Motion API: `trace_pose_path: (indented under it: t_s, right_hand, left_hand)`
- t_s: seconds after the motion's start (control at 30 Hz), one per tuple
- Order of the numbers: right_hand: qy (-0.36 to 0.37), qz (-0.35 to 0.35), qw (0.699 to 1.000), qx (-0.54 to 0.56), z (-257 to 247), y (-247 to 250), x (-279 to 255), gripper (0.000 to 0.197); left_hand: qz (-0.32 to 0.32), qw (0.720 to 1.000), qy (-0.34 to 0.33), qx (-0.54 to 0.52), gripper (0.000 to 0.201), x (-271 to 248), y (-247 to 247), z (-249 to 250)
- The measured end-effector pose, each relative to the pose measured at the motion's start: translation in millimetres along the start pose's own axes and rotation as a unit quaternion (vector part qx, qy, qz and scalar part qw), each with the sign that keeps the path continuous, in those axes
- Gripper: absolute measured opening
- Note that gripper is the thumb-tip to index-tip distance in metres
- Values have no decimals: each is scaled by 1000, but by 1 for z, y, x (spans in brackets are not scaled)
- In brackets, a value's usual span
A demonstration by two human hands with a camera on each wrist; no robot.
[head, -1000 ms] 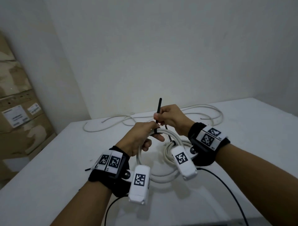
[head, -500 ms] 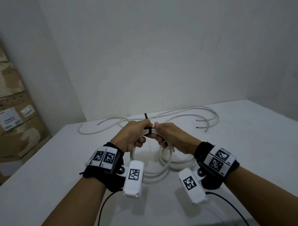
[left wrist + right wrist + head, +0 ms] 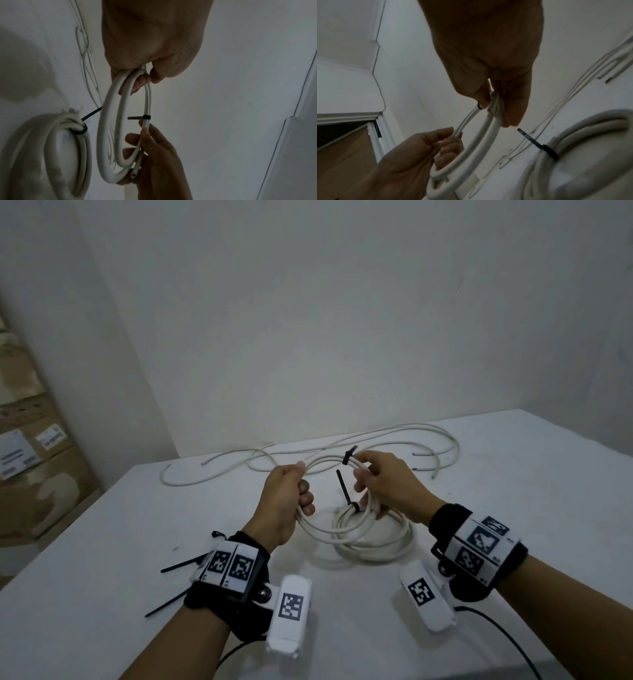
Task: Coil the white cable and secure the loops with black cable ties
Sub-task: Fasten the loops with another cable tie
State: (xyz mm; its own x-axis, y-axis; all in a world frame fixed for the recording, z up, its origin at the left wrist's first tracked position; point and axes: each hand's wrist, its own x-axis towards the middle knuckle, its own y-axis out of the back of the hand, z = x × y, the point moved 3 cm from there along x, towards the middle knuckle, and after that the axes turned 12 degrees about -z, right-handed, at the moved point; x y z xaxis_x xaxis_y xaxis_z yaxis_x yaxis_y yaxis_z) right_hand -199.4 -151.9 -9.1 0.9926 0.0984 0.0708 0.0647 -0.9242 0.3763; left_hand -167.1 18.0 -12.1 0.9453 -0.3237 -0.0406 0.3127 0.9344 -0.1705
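Hands have moved apart since half a second ago; the tie tail is no longer pinched between them. Left hand [image 3: 286, 501] grips the white cable coil [image 3: 322, 529] on its left side, right hand [image 3: 383, 487] clasps its right side, above the table [image 3: 102, 542]. Coil is tilted, long axis left-right. Black cable tie [image 3: 347, 457] cinches the top, tail pointing up-right.

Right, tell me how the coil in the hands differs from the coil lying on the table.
The held coil is lifted off the table, gripped by the left hand and right hand; the table coil lies flat, untouched. The held coil has fewer, looser loops; the table coil is a thicker bundle. Both are white cable, each cinched by one black tie with its tail sticking out.
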Motion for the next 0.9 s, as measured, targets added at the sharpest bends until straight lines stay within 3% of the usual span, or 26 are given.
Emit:
trace_pose_path:
  t_s: [0.2,0.37,0.47,0.57,0.63,0.67,0.73,0.77,0.9]
  right_hand:
    - [-69,5,996,-48,24,21,-9,23]
    - [-116,12,988,-97,33,33,-5,18]
    - [-149,-3,979,-141,41,34,1,20]
    - [-179,-30,961,-210,50,31,6,23]
    - [-195,-46,953,-227,56,30,9,19]
    - [-205,-54,949,-231,59,30,9,15]
    - [-222,-67,944,-235,60,27,8,14]
    - [-225,-76,940,-244,60,27,8,19]
    - [-220,-102,917,-317,61,36,7,41]
  left_hand:
    - [-16,995,27,91,6,10,-18,-17]
    - [-22,968,53,244,22,24,-30,-35]
    - [-49,916,24,397,24,30,-35,-43]
    - [-55,834,-4,549,26,33,-38,-48]
    - [-49,763,-7,645,28,35,-37,-49]
    - [-57,745,6,665,26,37,-36,-52]
    - [-89,760,49,642,8,39,-33,-56]
    - [-100,765,66,632,9,39,-32,-57]
    - [-114,749,109,644,59,38,-26,-51]
